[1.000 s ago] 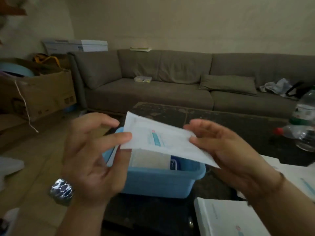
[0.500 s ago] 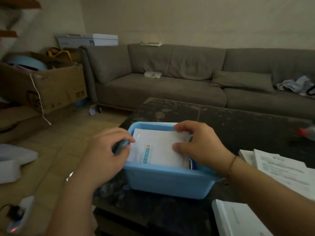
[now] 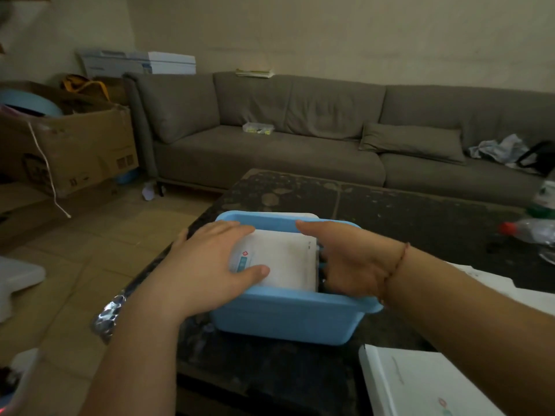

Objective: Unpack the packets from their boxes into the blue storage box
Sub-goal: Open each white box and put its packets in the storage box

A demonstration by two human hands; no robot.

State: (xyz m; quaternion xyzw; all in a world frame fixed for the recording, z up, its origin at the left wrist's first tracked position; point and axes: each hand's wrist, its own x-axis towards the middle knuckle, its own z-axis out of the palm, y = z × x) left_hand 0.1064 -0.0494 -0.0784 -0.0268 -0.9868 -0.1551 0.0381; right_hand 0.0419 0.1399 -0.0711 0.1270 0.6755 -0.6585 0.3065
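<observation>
The blue storage box stands near the left front corner of the dark table. A white packet with a small blue and red label lies flat inside it, on top of others. My left hand presses on the packet's left side, fingers straight and thumb lying across the label. My right hand reaches into the box at the packet's right edge, index finger stretched along the far rim; its other fingers are hidden behind the packet. A white packet box lies at the front right.
White papers lie to the right behind my forearm. Plastic bottles rest at the table's right edge. A grey sofa runs along the far side. A large cardboard carton stands on the floor at left.
The packet went from held in the air down into the blue box. Both hands followed it in and now flatten it, the left hand spreading over its left side.
</observation>
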